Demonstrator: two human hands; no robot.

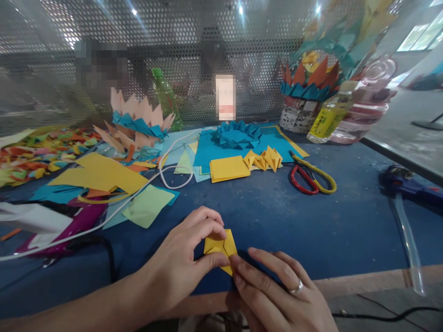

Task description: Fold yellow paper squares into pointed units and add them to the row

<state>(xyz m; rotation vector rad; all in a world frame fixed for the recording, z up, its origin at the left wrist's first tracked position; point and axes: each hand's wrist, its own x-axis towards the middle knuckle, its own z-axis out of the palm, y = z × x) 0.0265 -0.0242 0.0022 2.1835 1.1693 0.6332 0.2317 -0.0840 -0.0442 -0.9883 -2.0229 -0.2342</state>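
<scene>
A small folded yellow paper piece (pixel 221 246) lies on the blue table cover (pixel 277 216) near the front edge. My left hand (pixel 183 263) pinches its left side, thumb below and fingers curled over the top. My right hand (pixel 273 290), with a ring on one finger, presses its fingertips on the piece's lower right corner. Both hands are closed on the paper.
Beyond lie a stack of yellow sheets (pixel 228 168), folded yellow pieces (pixel 265 159), a blue paper flower (pixel 238 134) and scissors (pixel 309 177). Loose coloured paper (pixel 100 175), a white cord (pixel 169 177) and a purple glue gun (pixel 69 228) sit left; another glue gun (pixel 404 184) right. Bottles stand by a mesh screen.
</scene>
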